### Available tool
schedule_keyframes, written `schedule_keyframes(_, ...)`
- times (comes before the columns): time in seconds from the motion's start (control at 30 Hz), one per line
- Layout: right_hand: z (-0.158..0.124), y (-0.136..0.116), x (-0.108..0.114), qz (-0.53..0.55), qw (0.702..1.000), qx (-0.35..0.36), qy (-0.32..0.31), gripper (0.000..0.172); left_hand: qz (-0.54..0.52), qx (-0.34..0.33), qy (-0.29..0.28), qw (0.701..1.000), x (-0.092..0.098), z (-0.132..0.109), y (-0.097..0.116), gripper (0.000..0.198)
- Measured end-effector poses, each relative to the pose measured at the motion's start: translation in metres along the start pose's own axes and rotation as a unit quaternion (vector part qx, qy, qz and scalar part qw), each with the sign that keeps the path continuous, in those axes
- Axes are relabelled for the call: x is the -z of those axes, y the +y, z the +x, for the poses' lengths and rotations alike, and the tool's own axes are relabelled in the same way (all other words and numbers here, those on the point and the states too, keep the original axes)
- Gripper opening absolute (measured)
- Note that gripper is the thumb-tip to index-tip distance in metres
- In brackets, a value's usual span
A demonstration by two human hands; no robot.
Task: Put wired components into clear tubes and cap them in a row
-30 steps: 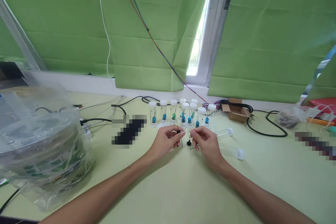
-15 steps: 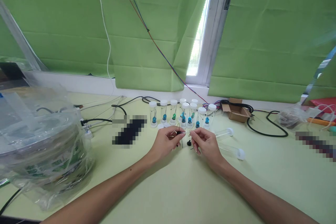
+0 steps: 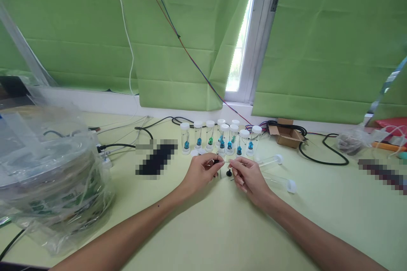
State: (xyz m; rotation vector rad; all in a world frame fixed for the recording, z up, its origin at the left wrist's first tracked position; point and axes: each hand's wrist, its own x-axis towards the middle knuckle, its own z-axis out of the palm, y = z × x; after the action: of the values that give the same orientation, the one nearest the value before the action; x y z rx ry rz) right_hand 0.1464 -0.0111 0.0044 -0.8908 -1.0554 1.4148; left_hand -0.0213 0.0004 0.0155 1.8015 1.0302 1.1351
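My left hand (image 3: 200, 173) pinches a small black part (image 3: 216, 161) with thin metal rods sticking out of it. Facing it, my right hand (image 3: 249, 175) has thumb and fingertips closed on a thin light-coloured rod (image 3: 226, 161) that reaches toward the black part. Whether the rod enters that part is too small to tell. On the table between the hands sits another small black piece (image 3: 229, 173). Just behind stand several clear tubes (image 3: 185, 137) with white caps, each with a small blue or green part and thin rods inside.
Two clear tubes (image 3: 275, 181) lie on their sides right of my right hand. A cardboard box (image 3: 288, 139) and black cables (image 3: 324, 163) are at the back right. At left stands a large plastic-wrapped reel stack (image 3: 63, 194). Green blinds (image 3: 181, 72) hang behind.
My right hand has shifted slightly left, closer to my left hand. The visible stretch of rod between the fingertips looks shorter. The tubes on the table stay put.
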Motion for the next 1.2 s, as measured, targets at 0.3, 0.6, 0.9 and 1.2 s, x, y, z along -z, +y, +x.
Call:
schedule_keyframes(0.3, 0.0017, 0.0028, 0.0007, -0.014, 0.996, 0.085, -0.017, 0.033, -0.073, 0.031, -0.005, 0.997, 0.002, 0.005, -0.0039, 0.027)
schedule_keyframes(0.6, 0.0021, 0.0025, 0.0018, -0.013, 0.994, 0.105, -0.037, 0.026, -0.101, 0.036, -0.012, 0.994, 0.0029, 0.0068, -0.0078, 0.026)
schedule_keyframes(0.9, 0.0032, 0.0036, 0.0043, -0.026, 0.994, 0.097, -0.039, 0.032, -0.065, 0.03, -0.021, 0.997, 0.0015, 0.0044, -0.0073, 0.028)
schedule_keyframes(1.2, 0.0055, 0.0046, 0.0053, 0.002, 0.996, 0.071, -0.048, 0.035, -0.041, 0.014, -0.034, 0.999, -0.0003, 0.0016, -0.0065, 0.028)
